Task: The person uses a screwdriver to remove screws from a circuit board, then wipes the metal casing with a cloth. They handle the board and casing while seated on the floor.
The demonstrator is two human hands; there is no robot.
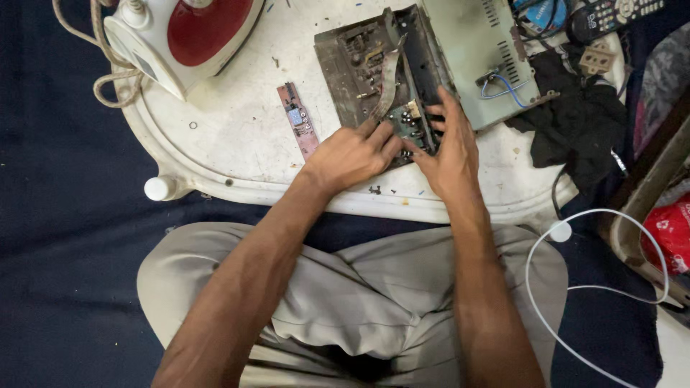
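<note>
White table (237, 144): bears all items. Opened device chassis (359, 65), dark and dusty, at table centre, grey metal cover (478, 50) beside it. Clothes iron (180, 36), upper left. Left hand (352, 154) and right hand (449, 154): fingers extended, tips pressing on small green circuit board (406, 122) at chassis's near edge. Narrow red circuit strip (298, 118), left, untouched.

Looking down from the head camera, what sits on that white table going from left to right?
Clothes iron → narrow reddish circuit strip → left hand → right hand, both on the opened dark chassis → black cloth.
</note>
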